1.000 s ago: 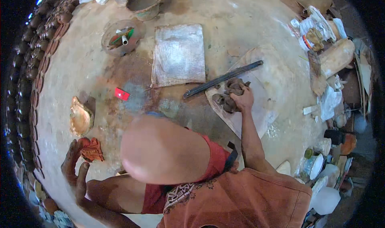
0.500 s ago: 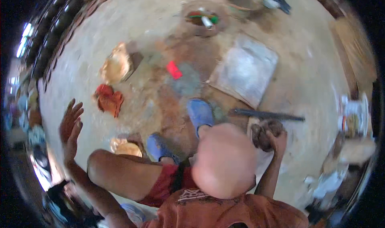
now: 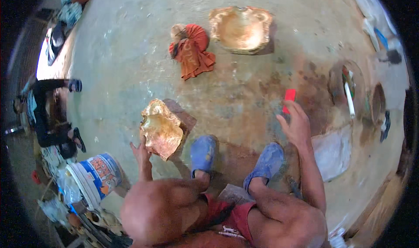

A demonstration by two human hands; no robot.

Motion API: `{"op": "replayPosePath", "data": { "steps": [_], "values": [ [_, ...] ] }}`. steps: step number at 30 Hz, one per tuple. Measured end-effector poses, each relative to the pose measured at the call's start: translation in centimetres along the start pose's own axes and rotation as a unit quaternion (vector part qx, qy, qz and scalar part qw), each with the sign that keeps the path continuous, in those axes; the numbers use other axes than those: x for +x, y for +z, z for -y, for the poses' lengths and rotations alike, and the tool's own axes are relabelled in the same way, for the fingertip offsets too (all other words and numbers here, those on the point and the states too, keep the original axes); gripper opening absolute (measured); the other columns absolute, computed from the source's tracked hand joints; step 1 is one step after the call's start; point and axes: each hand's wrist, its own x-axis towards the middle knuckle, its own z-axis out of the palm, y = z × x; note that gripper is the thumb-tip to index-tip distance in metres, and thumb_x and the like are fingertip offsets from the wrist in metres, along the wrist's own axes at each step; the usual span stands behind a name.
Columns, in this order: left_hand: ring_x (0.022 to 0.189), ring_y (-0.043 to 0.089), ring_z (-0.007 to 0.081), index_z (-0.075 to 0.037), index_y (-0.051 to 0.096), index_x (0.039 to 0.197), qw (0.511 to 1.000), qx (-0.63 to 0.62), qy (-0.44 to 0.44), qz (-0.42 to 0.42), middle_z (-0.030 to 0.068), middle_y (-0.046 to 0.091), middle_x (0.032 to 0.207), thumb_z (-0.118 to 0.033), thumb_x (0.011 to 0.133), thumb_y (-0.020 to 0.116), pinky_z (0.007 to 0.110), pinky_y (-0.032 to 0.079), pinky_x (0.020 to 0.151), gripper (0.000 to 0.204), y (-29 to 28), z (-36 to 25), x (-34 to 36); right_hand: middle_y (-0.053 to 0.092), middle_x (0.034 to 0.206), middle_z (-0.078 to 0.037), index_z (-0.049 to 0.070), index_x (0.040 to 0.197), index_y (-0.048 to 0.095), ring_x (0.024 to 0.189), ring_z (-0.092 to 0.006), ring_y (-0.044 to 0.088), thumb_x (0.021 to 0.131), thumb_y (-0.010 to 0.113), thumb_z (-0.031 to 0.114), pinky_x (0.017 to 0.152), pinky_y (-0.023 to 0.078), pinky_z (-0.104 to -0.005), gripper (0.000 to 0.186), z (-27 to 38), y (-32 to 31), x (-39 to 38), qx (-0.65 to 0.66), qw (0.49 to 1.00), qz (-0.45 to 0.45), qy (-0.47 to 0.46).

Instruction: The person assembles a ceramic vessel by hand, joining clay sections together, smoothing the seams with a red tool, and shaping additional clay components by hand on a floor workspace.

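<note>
My left hand (image 3: 143,156) grips the near left edge of a shallow, tan, bowl-shaped piece (image 3: 161,134) with an uneven, moulded rim. That piece tilts up, with its shadow on the floor to its right. My right hand (image 3: 299,125) is stretched out over the floor with thumb and fingers apart, just behind a small red block (image 3: 290,96). Whether the fingertips touch the block is hard to tell. Farther off lies a larger tan bowl-shaped piece (image 3: 241,30), with an orange-red cloth bundle (image 3: 192,51) to its left.
My blue clogs (image 3: 204,154) stand between my hands. A pale flat board (image 3: 334,154) lies beyond my right forearm. Farther right are a floor hollow (image 3: 342,86) with a white stick and a round bowl (image 3: 379,103). A white bucket (image 3: 98,176) and a seated person (image 3: 48,112) are at left.
My view has turned left. My left hand has come from the air onto the smaller tan piece. My right hand has let go of a dark lump and reached to the red block.
</note>
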Motion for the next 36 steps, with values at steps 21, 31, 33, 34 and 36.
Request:
{"op": "replayPosePath", "data": {
  "steps": [21, 31, 33, 34, 36],
  "values": [
    [0.122, 0.060, 0.0297, -0.004, 0.032, 0.148, 0.938, -0.321, 0.048, 0.123, 0.0155, 0.055, 0.137, 0.011, 0.084, 0.068, 0.042, 0.055, 0.102, 0.075, 7.4, -1.9, -2.3, 0.070, 0.103, -0.023, 0.005, 0.116, 0.066, 0.104, -0.0426, 0.068, 0.076, 0.071, 0.007, 0.092, 0.056, -0.0482, 0.040, 25.8, 15.1, 31.5, -0.081, 0.967, -0.042, -0.236],
    [0.126, 0.058, 0.0256, 0.000, 0.041, 0.146, 0.888, -0.401, 0.101, 0.202, 0.0168, 0.055, 0.140, -0.030, 0.109, 0.050, 0.039, 0.048, 0.108, 0.049, 17.6, -9.4, 0.0, 0.068, 0.102, -0.020, 0.002, 0.111, 0.069, 0.099, -0.0380, 0.067, 0.073, 0.068, -0.001, 0.087, 0.054, -0.0429, 0.038, 29.0, 6.7, 13.8, 0.116, 0.919, -0.019, -0.375],
    [0.127, 0.057, 0.0259, 0.001, 0.043, 0.145, 0.861, -0.458, 0.091, 0.201, 0.0171, 0.056, 0.138, -0.035, 0.112, 0.042, 0.039, 0.047, 0.109, 0.049, 19.2, -8.4, 1.2, 0.066, 0.106, -0.020, 0.002, 0.113, 0.066, 0.097, -0.0405, 0.067, 0.071, 0.068, -0.001, 0.085, 0.054, -0.0462, 0.042, 27.4, 10.7, 11.6, 0.079, 0.930, 0.015, -0.359],
    [0.125, 0.059, 0.0263, 0.001, 0.043, 0.145, 0.843, -0.478, 0.086, 0.229, 0.0176, 0.056, 0.138, -0.035, 0.112, 0.039, 0.039, 0.048, 0.108, 0.048, 20.1, -8.5, 0.9, 0.064, 0.107, -0.020, 0.003, 0.114, 0.064, 0.095, -0.0436, 0.065, 0.068, 0.068, -0.001, 0.082, 0.055, -0.0492, 0.046, 25.9, 12.8, 11.1, 0.052, 0.944, 0.049, -0.323],
    [0.121, 0.062, 0.0275, -0.001, 0.043, 0.144, 0.787, -0.538, 0.045, 0.301, 0.0185, 0.057, 0.137, -0.031, 0.113, 0.034, 0.040, 0.052, 0.104, 0.044, 21.3, -9.5, -0.9, 0.062, 0.109, -0.021, 0.000, 0.115, 0.061, 0.096, -0.0450, 0.065, 0.068, 0.067, -0.002, 0.083, 0.054, -0.0507, 0.047, 22.2, 16.0, 11.3, 0.047, 0.933, 0.062, -0.350]
  ]
}}
